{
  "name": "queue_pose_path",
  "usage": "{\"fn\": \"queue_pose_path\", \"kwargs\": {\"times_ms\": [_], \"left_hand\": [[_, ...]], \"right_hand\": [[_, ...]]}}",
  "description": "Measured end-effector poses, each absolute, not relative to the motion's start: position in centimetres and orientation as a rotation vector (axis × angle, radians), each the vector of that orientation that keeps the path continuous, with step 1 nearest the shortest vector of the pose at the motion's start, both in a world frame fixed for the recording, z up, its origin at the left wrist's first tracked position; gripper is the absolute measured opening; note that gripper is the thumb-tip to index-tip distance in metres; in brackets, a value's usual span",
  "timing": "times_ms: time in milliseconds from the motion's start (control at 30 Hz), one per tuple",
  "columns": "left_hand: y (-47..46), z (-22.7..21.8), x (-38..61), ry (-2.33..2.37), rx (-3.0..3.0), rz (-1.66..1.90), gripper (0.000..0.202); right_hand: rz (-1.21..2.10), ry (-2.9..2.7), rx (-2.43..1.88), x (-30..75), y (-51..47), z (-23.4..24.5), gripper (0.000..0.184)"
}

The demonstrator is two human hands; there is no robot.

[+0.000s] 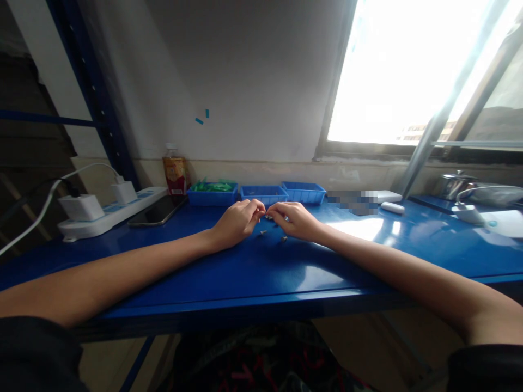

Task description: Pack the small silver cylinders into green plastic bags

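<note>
My left hand (239, 220) and my right hand (295, 220) meet over the blue table (253, 267), fingertips pinched together on a small metal part (267, 216) between them. Which hand bears the part is hard to tell; both touch it. Two small grey metal pieces (263, 232) (283, 238) lie on the table just below the hands. Three blue trays stand behind: the left one (212, 195) holds green pieces, the middle one (263, 194) and the right one (304, 191) hold things too small to name.
A white power strip (110, 212) with two plugged chargers sits at far left, a dark phone (157, 211) beside it, an orange bottle (175, 174) behind. White devices (392, 207) and a metal pot (453, 185) lie right, under the window.
</note>
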State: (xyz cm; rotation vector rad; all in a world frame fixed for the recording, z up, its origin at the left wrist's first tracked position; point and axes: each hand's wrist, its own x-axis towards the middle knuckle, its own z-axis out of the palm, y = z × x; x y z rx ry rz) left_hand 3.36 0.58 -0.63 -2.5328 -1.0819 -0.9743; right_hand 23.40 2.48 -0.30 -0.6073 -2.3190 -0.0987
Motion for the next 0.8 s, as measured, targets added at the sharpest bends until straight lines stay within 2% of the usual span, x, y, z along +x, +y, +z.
{"fn": "queue_pose_path", "kwargs": {"times_ms": [200, 333, 433, 567, 800], "left_hand": [[0.5, -0.1, 3.1, -1.199, -2.724, -0.944, 0.019], [0.5, 0.3, 2.7, -1.098, -2.976, -0.777, 0.018], [0.7, 0.2, 2.7, -1.204, -2.95, -0.804, 0.02], [1.1, -0.2, 2.7, -1.254, -2.885, -0.843, 0.019], [0.4, -0.1, 3.0, -1.108, -2.816, -0.858, 0.02]], "right_hand": [[-0.228, -2.411, -0.688, 23.6, 2.0, 0.4, 0.017], [-0.223, -2.603, -0.584, 23.8, 1.2, 1.2, 0.02], [-0.199, -2.739, -0.441, 23.6, 0.7, 1.3, 0.023], [-0.252, -2.78, -0.369, 23.1, 0.6, 0.7, 0.016], [-0.383, -2.594, -0.551, 23.4, 1.7, 0.7, 0.023]]}}
